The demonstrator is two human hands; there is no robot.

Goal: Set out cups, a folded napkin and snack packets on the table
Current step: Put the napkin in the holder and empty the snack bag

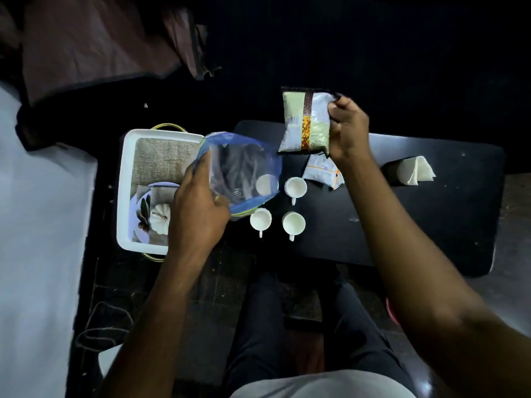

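My right hand [346, 130] grips a snack packet [306, 122] with a picture of yellow snacks, held upright above the far side of the black table [416, 219]. My left hand [198, 208] holds a clear blue-rimmed plastic bag [241, 170] by its edge, over the table's left end. Three white cups [293, 223] stand in plain view near the table's left part, and a fourth [264, 183] shows through the bag. Another snack packet [323, 170] lies flat on the table below the held one. A folded white napkin [416, 170] stands at the right.
A white tray [125, 196] with yellow handles sits left of the table, holding a burlap mat, a plate and a small white pumpkin [161, 221]. My legs are under the table's near edge. Dark cloth lies at the far left on the floor.
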